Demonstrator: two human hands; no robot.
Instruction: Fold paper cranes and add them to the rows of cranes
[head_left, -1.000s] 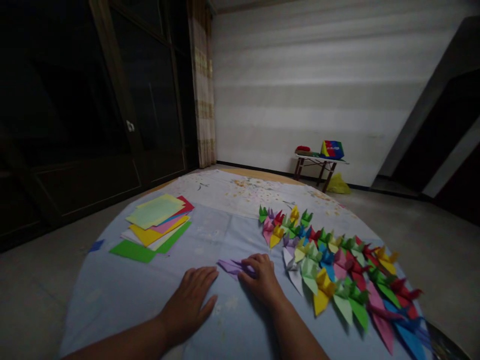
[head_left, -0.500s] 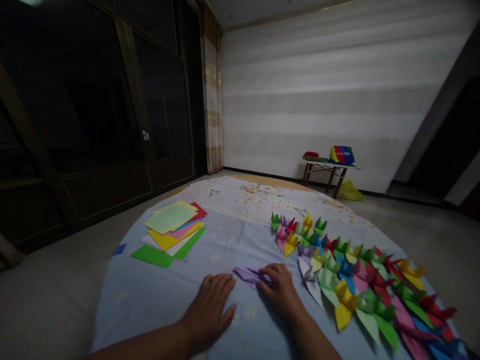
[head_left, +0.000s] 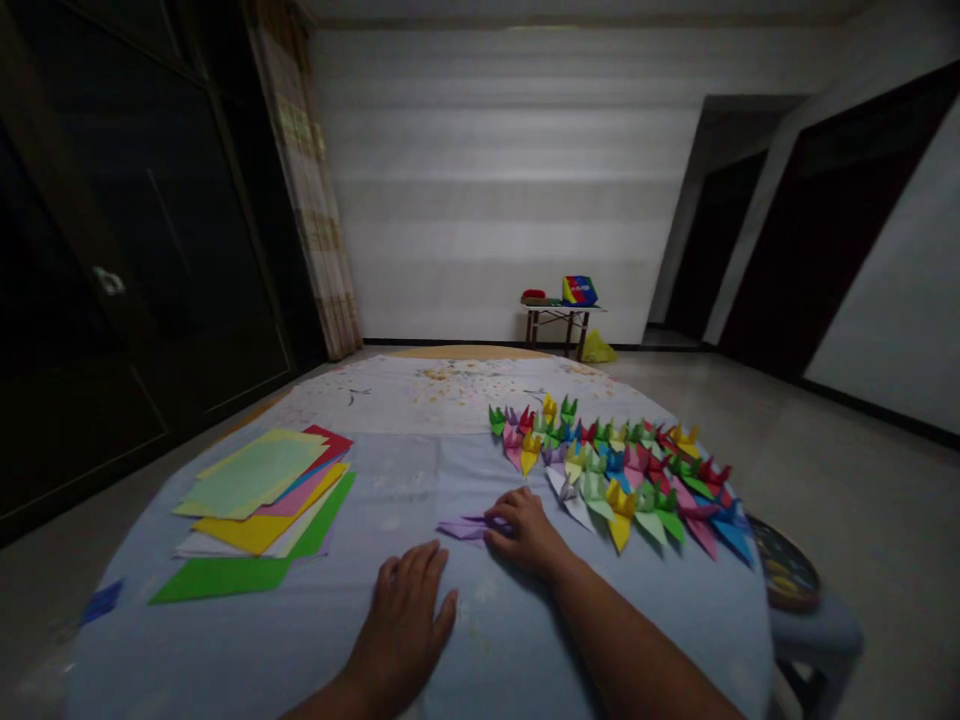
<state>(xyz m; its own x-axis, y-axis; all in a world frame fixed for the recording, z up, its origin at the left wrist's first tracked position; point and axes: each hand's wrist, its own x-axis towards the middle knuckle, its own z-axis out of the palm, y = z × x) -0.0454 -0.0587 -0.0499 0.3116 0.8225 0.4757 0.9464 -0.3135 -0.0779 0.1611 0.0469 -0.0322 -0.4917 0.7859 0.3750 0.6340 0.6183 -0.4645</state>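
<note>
My right hand (head_left: 521, 530) has its thumb and fingers closed on the right end of a purple piece of folded paper (head_left: 463, 527), which lies low on the tablecloth with its pointed end to the left. Just below and left of it, my left hand (head_left: 409, 615) rests palm down on the cloth, fingers stretched out, holding nothing. To the right stand rows of folded paper cranes (head_left: 621, 505) in many colours. A loose stack of coloured paper sheets (head_left: 255, 470) lies on the left, pale green on top.
A pale blue and floral cloth (head_left: 405, 400) covers the round table. Blue tape (head_left: 103, 602) sticks to its left edge. On the right a stool (head_left: 817, 630) bears a round tray (head_left: 784, 565). By the far wall, a small table (head_left: 566, 308) carries a colourful box (head_left: 579, 290).
The camera view has turned to the right, so the room and table things appear shifted left. My right hand still holds the purple paper; my left hand stays flat beside it.
</note>
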